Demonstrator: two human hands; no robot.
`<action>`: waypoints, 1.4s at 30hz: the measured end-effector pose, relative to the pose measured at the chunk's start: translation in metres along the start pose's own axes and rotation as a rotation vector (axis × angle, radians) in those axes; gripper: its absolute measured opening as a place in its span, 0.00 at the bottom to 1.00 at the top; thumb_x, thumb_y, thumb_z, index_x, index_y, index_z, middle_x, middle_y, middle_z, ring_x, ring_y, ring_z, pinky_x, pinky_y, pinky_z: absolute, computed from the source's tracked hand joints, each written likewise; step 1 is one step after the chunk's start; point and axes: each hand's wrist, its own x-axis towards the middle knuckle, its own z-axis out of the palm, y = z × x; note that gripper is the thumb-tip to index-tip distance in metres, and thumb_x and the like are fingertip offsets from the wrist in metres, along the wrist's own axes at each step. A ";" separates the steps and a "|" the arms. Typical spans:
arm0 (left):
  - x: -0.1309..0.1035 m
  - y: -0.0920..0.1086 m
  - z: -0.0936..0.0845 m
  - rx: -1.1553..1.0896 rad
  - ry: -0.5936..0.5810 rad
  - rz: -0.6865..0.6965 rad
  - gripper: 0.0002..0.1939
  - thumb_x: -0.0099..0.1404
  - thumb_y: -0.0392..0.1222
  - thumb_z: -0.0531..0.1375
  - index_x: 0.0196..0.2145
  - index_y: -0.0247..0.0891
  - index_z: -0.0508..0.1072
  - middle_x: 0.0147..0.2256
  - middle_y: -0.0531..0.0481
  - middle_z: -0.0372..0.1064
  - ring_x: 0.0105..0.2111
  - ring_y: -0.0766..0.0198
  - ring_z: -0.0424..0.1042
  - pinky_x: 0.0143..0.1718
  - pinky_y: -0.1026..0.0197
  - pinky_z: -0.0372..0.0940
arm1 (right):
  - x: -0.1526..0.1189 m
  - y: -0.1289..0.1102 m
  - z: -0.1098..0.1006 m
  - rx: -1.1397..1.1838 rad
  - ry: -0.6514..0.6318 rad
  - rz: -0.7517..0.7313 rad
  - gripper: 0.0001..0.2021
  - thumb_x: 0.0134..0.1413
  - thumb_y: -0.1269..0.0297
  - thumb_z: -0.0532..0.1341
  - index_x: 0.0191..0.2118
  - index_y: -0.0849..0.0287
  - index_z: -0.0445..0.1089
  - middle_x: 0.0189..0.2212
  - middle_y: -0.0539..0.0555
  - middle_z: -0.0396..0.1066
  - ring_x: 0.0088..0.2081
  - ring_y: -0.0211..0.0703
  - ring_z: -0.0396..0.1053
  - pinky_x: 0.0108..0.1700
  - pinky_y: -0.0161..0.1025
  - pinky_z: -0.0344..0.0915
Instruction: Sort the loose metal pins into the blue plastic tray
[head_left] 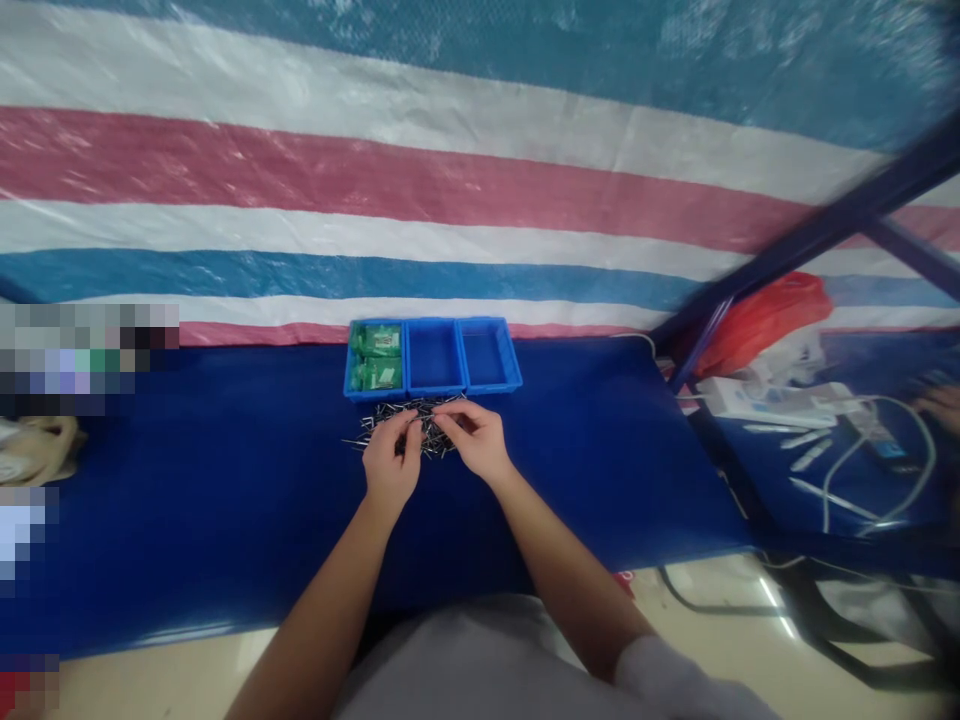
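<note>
Both the left hand [388, 465] and right hand [484, 440] work fingertips-inward at the pile of thin pieces [433, 438] on the worktop [600, 460], near the blue bins [436, 389]. Whether either pinches one, I cannot tell; such slender pieces probably call for light fingertip control.

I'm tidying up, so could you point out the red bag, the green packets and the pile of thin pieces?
Red bag [772, 322]: head view, on its crumpled side.
Green packets [383, 377]: head view, on the nearer packet.
Pile of thin pieces [434, 441]: head view, near its middle.
</note>
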 end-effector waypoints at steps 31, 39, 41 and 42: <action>0.000 -0.002 -0.002 0.039 -0.020 0.040 0.11 0.70 0.47 0.55 0.39 0.38 0.74 0.28 0.51 0.74 0.31 0.64 0.75 0.38 0.61 0.68 | -0.004 -0.012 -0.001 -0.182 -0.036 -0.121 0.06 0.56 0.60 0.66 0.38 0.52 0.78 0.34 0.54 0.78 0.35 0.43 0.73 0.38 0.41 0.71; -0.002 0.000 0.000 -0.052 0.007 0.012 0.13 0.70 0.46 0.56 0.48 0.39 0.72 0.34 0.50 0.76 0.29 0.68 0.76 0.36 0.63 0.71 | -0.003 -0.006 0.001 -0.019 -0.012 -0.021 0.07 0.53 0.58 0.68 0.36 0.53 0.79 0.32 0.53 0.77 0.33 0.42 0.74 0.37 0.40 0.72; -0.002 -0.002 0.001 -0.050 0.015 0.031 0.12 0.69 0.46 0.57 0.45 0.39 0.73 0.35 0.50 0.76 0.28 0.69 0.76 0.35 0.64 0.71 | -0.003 -0.005 0.001 0.007 -0.019 -0.013 0.07 0.52 0.59 0.68 0.36 0.53 0.79 0.33 0.53 0.77 0.33 0.42 0.74 0.37 0.40 0.72; -0.002 -0.002 0.001 -0.046 0.015 0.036 0.11 0.69 0.45 0.57 0.45 0.39 0.74 0.35 0.50 0.76 0.28 0.70 0.76 0.34 0.64 0.71 | -0.003 -0.005 0.001 0.010 -0.022 -0.013 0.07 0.52 0.59 0.68 0.36 0.53 0.79 0.33 0.53 0.77 0.33 0.41 0.74 0.37 0.39 0.72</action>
